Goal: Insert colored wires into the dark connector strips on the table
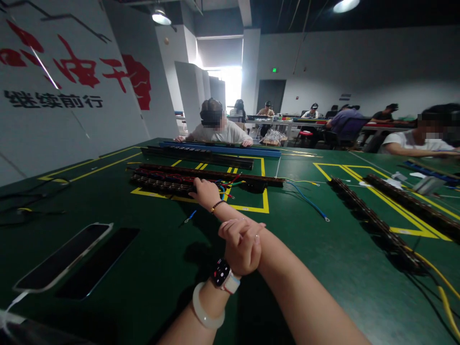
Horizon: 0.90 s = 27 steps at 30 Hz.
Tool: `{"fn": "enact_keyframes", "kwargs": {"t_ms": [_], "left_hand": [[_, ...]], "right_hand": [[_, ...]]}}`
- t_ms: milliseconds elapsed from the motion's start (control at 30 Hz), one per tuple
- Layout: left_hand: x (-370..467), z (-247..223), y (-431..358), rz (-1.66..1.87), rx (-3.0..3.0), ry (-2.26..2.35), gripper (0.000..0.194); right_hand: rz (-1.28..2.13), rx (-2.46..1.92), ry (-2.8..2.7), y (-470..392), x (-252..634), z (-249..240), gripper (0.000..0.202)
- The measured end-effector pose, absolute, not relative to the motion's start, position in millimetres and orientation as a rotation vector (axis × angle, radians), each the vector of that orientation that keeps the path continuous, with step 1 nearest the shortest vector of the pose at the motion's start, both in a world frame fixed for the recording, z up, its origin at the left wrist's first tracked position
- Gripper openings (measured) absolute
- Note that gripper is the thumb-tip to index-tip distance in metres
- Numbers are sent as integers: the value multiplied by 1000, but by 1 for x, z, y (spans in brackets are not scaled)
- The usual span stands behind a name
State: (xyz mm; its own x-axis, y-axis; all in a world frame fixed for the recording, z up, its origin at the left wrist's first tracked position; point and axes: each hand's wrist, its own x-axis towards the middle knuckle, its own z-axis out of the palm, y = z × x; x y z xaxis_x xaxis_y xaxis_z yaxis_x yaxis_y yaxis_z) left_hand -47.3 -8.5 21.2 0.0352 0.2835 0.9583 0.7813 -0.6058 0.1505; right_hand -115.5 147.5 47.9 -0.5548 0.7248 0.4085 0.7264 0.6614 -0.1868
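Note:
My right hand [207,194], a beaded bracelet at its wrist, reaches across the table. Its fingers curl over the near side of a dark, chain-like bar [163,183] fitted with metal pieces; the fingertips are partly hidden. Red, green, yellow and blue wires [230,184] with ring terminals come out beside that hand. My left hand [241,243], wearing a smartwatch [220,272] and a white bangle [205,311], is closed with bent fingers against my right forearm. No object shows in it. A short blue wire [191,216] with a ring terminal lies near the bar.
Two phones [66,256] [98,263] lie at the left. Behind the bars, a blue channel [223,149] lies before a seated person [215,122]. More dark bars [373,218] and a yellow cable [443,297] are at the right. Yellow tape [266,191] marks the green table.

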Motion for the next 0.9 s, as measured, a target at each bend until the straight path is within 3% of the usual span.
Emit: {"fn": "enact_keyframes", "kwargs": {"t_ms": [167,300,533,633,767,900], "left_hand": [[-49,22,-2,-1568,-1882,-1031,28],[-44,21,2,-1525,-1927,-1055,30],[-35,20,1,-1496,-2081,-1092,25],[-34,19,0,-1480,-2117,-1159,23],[-35,18,1,-1461,-2160,-1210,21],[-35,16,1,-1455,-2207,-1205,21]], "right_hand": [[-16,-1072,-2493,154,-90,40,29],[-62,-1139,-2446,151,-16,45,30],[-332,-1795,-2128,127,201,60,31],[-484,-2315,-1843,109,293,57,47],[-213,-2695,-1647,77,374,46,60],[139,-2676,-1662,52,398,37,44]]}}
